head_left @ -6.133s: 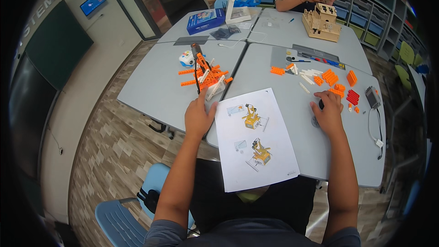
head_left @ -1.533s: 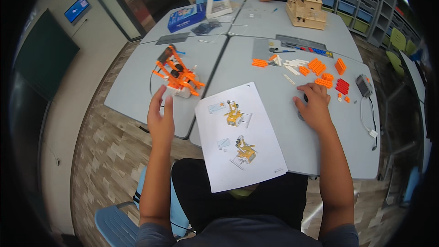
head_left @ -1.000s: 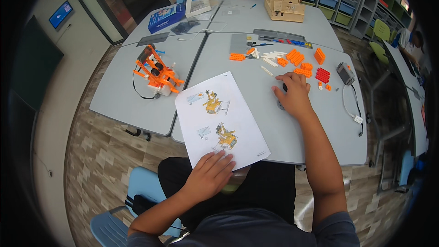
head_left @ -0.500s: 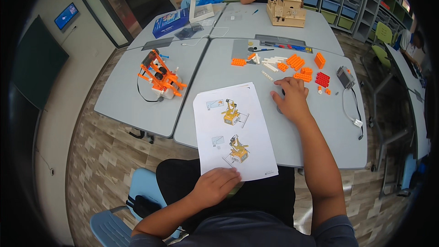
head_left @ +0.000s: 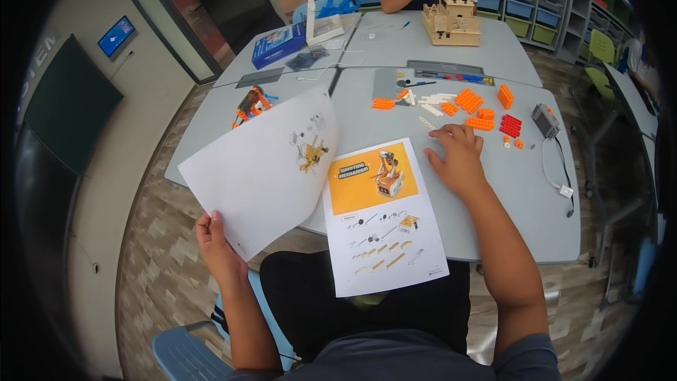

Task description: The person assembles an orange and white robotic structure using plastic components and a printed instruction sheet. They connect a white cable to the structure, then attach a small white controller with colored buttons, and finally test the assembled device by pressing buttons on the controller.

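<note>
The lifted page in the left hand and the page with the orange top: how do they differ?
The lifted page is raised and curved, pinched by the left hand; the orange-topped page lies flatter. The lifted page's visible side is mostly blank; the orange-topped page carries a large orange block above many small drawings. Both are white paper with coloured printing.

Green board point(head_left: 74, 102), blue chair point(head_left: 187, 354)

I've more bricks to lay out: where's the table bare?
Bare: between the right hand and white plug; also left of the orange model. Crowded: beyond that hand, with orange bricks, white beams, red parts.
</note>
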The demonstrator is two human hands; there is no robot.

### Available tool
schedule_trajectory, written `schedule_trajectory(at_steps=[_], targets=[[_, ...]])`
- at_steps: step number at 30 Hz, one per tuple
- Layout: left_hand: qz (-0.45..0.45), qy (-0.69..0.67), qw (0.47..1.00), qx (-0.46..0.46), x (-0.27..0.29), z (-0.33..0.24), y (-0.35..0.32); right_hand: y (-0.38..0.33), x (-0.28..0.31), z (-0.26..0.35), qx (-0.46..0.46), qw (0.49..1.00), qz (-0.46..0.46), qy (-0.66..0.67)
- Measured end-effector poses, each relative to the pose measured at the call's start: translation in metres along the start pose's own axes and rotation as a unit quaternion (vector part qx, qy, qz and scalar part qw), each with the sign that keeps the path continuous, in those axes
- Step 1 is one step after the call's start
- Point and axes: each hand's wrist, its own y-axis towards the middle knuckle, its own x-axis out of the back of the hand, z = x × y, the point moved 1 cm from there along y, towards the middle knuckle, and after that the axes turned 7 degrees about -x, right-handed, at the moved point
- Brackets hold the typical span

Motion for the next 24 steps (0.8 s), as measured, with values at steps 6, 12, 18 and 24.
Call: schedule_trajectory(at_steps=[6, 12, 18, 24], targets=[[-0.017, 0.015, 0.999, -0.033, 0.024, 0.014, 0.007, -0.003, -0.003, 0.003, 0.027, 0.999, 0.002, 0.017], [-0.024, -0.001, 1.0, -0.02, 0.025, 0.015, 0.007, -0.002, -0.004, 0.006, 0.011, 1.0, 0.014, 0.006], [-0.016, 0.003, 1.0, -0.008, 0.025, 0.02, 0.007, -0.002, -0.004, 0.002, 0.011, 1.0, 0.012, 0.013], [-0.015, 0.0, 1.0, -0.008, 0.018, 0.018, 0.003, -0.001, -0.002, 0.005, 0.003, 1.0, 0.021, 0.014]])
